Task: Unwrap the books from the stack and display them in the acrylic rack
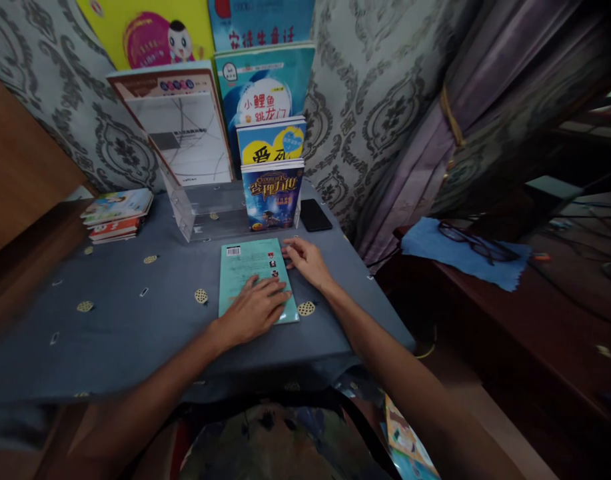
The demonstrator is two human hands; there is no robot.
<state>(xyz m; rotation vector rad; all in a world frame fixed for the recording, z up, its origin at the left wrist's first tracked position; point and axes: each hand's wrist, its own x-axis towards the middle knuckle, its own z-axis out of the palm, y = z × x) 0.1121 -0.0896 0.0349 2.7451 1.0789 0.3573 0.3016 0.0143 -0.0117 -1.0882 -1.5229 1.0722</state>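
A thin teal book [245,267] lies on the table with its barcode side up. My left hand [258,303] rests flat on its lower half, fingers spread over the cover. At the book's upper right edge is my right hand [305,260], its fingers loosely bent and apart, the tips at the edge; whether they press on it I cannot tell. Behind the book, a clear tiered stand [218,223] holds several upright books, with a dark blue one [272,197] in front and a white-covered one [188,140] to its left.
A black phone [315,215] lies right of the stand. Several stacked books [118,210] sit at the back left of the patterned tablecloth [135,313]. On a lower brown surface to the right, glasses [478,243] rest on a blue cloth [425,243]. A tied curtain [420,147] hangs behind.
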